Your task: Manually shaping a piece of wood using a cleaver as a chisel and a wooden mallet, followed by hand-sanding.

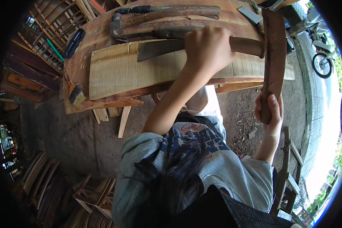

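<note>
My left hand (208, 49) is closed round a tool with a wide flat metal blade (159, 50) and a wooden handle (247, 45), held level over a pale wooden board (114, 74). Its blade lies over the board's upper part; whether they touch I cannot tell. My right hand (271, 114) grips the lower end of a long dark wooden bar (273, 53), held upright across the board's right part, beside the tool handle's end. Behind lie a hammer (116, 24) and other long tools (163, 31) on the workbench (79, 60).
A brush (76, 95) and a dark object (74, 43) sit at the bench's left. A flat blade (249, 15) is at back right. Stacked wood (38, 174) and frames (93, 197) stand lower left, wooden racks (41, 34) upper left, a motorbike (321, 57) beyond the right.
</note>
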`<state>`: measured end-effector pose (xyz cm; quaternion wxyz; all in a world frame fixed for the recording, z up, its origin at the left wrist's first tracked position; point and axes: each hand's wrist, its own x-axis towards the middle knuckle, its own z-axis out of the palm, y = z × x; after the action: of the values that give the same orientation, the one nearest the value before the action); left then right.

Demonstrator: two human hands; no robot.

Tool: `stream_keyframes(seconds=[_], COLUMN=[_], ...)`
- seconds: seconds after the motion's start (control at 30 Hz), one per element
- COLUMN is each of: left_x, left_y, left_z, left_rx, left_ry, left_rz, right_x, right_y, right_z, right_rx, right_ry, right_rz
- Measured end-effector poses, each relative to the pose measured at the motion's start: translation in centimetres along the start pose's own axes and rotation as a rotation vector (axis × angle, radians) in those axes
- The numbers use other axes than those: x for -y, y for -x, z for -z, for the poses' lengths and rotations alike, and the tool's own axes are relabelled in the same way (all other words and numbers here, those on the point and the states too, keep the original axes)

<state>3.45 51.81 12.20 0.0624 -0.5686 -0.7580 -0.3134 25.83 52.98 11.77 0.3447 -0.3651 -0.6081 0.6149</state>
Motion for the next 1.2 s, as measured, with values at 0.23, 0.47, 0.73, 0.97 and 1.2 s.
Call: stream_keyframes(seconds=[0.23, 0.47, 0.73, 0.97, 1.2], left_x=[1.0, 2.8, 6.4, 8.5, 9.1], left_y=[1.3, 1.7, 2.4, 3.2, 3.4], left_z=[0.6, 3.2, 4.7, 5.9, 6.6], left_rx=[-0.128, -0.059, -0.132, -0.110, -0.130], left_ry=[0.074, -0.020, -0.039, -0.070, -0.024], left_rz=[-0.135, 0.006, 0.042, 0.108, 0.101], right_x=[-1.6, -0.1, 0.6, -0.8, -1.8], right_y=[-0.4, -1.6, -2.1, -0.9, 0.3], right_z=[-1.3, -1.6, -4.0, -6.3, -10.0], right_rx=[-0.254, 0.003, 0.005, 0.184, 0.409], right_ry=[0.016, -0.348, -0.307, 0.045, -0.124], right_rz=[0.165, 0.185, 0.191, 0.003, -0.186])
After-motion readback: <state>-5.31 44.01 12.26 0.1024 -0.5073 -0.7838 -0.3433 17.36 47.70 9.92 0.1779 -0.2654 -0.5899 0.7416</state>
